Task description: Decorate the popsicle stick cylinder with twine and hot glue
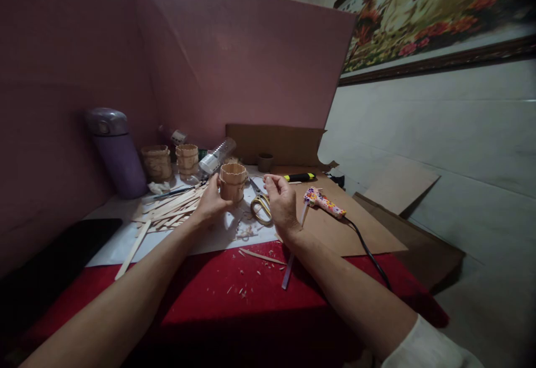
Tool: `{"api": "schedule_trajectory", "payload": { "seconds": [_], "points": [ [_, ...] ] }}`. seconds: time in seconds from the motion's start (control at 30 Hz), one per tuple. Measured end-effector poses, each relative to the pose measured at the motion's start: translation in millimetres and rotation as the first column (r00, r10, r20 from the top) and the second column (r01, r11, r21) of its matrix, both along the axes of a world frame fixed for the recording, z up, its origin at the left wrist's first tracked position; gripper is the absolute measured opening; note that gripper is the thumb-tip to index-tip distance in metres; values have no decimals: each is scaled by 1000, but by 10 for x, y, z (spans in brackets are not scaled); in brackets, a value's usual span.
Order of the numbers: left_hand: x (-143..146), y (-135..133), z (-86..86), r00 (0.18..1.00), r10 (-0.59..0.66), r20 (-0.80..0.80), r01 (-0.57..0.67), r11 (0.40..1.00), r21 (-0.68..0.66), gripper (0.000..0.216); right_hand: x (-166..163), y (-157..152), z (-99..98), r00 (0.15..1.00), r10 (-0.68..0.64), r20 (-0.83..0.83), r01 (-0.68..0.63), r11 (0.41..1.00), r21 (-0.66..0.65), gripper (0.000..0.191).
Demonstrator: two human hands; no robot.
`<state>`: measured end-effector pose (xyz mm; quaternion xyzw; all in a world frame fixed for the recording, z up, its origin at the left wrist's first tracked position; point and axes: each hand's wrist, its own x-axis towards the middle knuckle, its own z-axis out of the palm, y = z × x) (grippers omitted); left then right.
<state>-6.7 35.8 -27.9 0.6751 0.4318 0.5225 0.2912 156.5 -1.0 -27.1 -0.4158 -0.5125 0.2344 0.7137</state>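
My left hand (209, 205) grips a small round cup built of wooden craft sticks (233, 185), upright above the white paper. To its right, my right hand (282, 203) is closed in a pinch. A faint thin strand seems to run from its fingertips toward the cup, too fine to name. Between the hands lie yellow-handled scissors (262, 207) with their blades pointing away. A flower-patterned glue gun (324, 202) rests on the cardboard (355, 237) to the right, with a clear glue stick (287, 273) coming from its back past my right wrist.
Loose craft sticks (171, 211) are piled at left. Behind them stand two more stick cups (156, 162), a purple bottle (119, 158) and a clear plastic bottle (218, 156). A yellow-black utility knife (300, 177) and small brown pot (265, 162) lie farther back. Wood scraps dot the red cloth (201, 284).
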Motion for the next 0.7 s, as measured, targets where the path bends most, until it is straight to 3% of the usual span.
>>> {"api": "schedule_trajectory", "payload": {
  "seconds": [0.2,0.7],
  "points": [
    [-1,-8,29,1000,-14,16,14,1000,-5,74,-4,-3,-2,1000,3,9,-3,1000,-7,29],
    [23,160,-124,998,-68,15,68,997,29,79,-3,20,-39,997,2,72,-3,1000,17,27]
  ]
}}
